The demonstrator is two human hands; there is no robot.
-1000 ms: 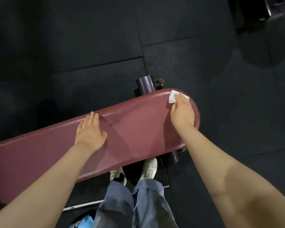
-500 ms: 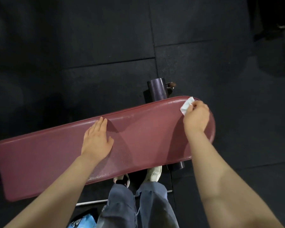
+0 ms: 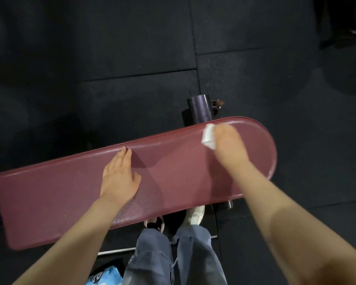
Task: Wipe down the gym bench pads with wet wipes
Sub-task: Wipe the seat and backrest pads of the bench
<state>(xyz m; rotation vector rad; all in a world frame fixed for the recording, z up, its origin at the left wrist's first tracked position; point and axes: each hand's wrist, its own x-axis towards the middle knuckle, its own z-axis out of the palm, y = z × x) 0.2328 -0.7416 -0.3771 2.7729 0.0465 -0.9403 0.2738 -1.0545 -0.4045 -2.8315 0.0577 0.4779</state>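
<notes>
The wet wipe [image 3: 208, 136] sits right of centre in the frame, on the far edge of the maroon bench pad [image 3: 70, 194], and it now shows at the left side of the right hand [image 3: 227, 145]. Half a second ago it lay nearer the pad's rounded right end, and a second ago it was under the fingertips close to that end, so the stroke has swept leftward along the far edge, away from the tip. The right hand is blurred with motion; its fingers look curled onto the wipe, pressing it to the vinyl, though the exact grip is hard to read. The left hand [image 3: 119, 177] lies flat mid-pad with straight fingers [image 3: 124, 155], grasping nothing, bracing in the same spot as before.

A damp sheen and droplets show on the near edge of the pad, below the left hand. I judge the rounded end is largely covered and the wiping is working toward the middle; the long left stretch looks mostly dry and is probably still to do.

Beyond the pad lie black rubber floor tiles [image 3: 132, 48], a dark roller [image 3: 199, 109] just behind the far edge, and a blue packet [image 3: 105, 275] at the bottom, perhaps the wipes.
</notes>
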